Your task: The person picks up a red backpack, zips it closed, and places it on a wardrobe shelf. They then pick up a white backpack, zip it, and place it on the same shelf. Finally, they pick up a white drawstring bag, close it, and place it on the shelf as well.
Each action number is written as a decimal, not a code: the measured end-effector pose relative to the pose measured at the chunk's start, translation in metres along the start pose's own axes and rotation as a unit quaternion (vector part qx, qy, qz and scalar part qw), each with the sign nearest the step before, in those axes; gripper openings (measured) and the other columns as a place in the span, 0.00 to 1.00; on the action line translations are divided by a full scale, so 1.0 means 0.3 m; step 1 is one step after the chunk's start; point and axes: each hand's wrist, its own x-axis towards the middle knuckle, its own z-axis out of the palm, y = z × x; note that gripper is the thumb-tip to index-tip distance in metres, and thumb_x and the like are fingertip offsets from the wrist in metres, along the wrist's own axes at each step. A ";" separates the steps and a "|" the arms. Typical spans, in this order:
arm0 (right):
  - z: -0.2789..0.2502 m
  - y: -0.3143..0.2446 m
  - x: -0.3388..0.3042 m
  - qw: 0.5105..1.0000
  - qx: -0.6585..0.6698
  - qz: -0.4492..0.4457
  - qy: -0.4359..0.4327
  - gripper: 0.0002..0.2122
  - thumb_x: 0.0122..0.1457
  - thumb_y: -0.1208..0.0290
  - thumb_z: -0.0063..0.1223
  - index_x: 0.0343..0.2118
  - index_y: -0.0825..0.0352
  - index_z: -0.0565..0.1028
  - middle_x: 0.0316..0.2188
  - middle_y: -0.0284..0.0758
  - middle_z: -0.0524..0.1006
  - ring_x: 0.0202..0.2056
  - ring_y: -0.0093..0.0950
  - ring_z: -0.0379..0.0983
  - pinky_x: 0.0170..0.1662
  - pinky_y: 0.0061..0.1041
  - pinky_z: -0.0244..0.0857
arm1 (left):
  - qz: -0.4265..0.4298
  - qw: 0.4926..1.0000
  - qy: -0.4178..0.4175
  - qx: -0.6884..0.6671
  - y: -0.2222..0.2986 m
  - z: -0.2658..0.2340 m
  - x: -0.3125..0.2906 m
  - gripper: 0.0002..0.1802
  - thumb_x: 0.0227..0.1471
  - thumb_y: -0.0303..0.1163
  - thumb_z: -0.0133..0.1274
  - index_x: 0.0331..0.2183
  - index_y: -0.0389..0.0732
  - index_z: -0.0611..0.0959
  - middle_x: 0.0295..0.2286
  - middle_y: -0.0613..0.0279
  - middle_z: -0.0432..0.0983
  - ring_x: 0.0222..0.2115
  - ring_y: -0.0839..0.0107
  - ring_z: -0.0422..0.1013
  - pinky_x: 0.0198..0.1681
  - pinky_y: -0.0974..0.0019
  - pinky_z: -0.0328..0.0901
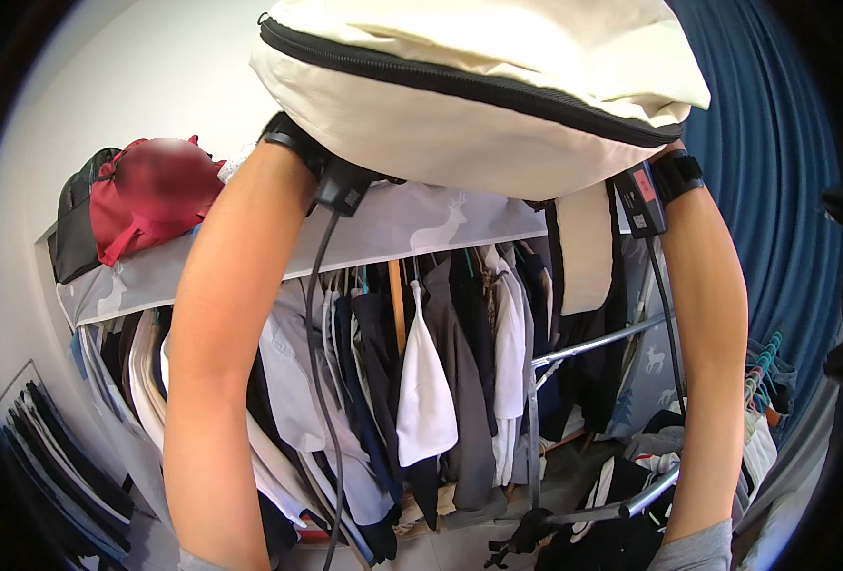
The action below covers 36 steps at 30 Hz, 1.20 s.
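From where I stand: bag (421,128) aloft between left arm (212,324) and right arm (712,324), before the hanging clothes (426,390). Both hands hidden by it; grip I cannot tell. Risks: uneven support could tip the soft bag; right cable (665,300), dangling near the frame (583,346), could snag there.

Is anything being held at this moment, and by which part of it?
The cream bag appears held up between both hands, one toward each side, but the hands are hidden behind it, so where the fingers grip cannot be told.
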 end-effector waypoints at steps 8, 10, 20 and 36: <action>0.089 0.176 0.224 1.000 0.013 -0.029 -0.002 0.40 0.56 0.41 0.42 0.66 0.64 0.57 0.64 0.42 0.63 0.63 0.39 0.59 0.66 0.42 0.53 | -0.024 0.987 -0.044 0.152 -0.106 -0.035 0.127 0.38 0.59 0.51 0.52 0.63 0.39 0.67 0.63 0.48 0.58 0.63 0.50 0.56 0.63 0.51 0.57; 0.099 0.199 0.286 0.999 0.016 -0.039 -0.003 0.41 0.56 0.39 0.42 0.67 0.64 0.56 0.64 0.42 0.62 0.63 0.39 0.59 0.66 0.42 0.53 | -0.034 0.982 -0.060 0.178 -0.124 -0.016 0.158 0.38 0.59 0.51 0.52 0.63 0.39 0.67 0.63 0.48 0.57 0.63 0.50 0.56 0.63 0.51 0.57; 0.226 0.316 0.340 0.997 0.048 -0.028 -0.046 0.46 0.55 0.31 0.40 0.68 0.63 0.55 0.66 0.43 0.61 0.65 0.42 0.57 0.67 0.45 0.51 | -0.071 0.960 -0.136 0.236 -0.165 0.102 0.231 0.38 0.58 0.52 0.53 0.63 0.41 0.67 0.64 0.50 0.56 0.64 0.51 0.55 0.63 0.52 0.55; 0.141 0.432 -0.353 0.912 -0.240 0.057 -0.327 0.33 0.46 0.55 0.73 0.49 0.75 0.76 0.43 0.49 0.80 0.45 0.39 0.77 0.53 0.36 0.66 | -0.084 0.946 -0.196 0.244 -0.196 0.160 0.240 0.39 0.57 0.53 0.55 0.63 0.43 0.67 0.65 0.52 0.53 0.65 0.54 0.53 0.64 0.53 0.54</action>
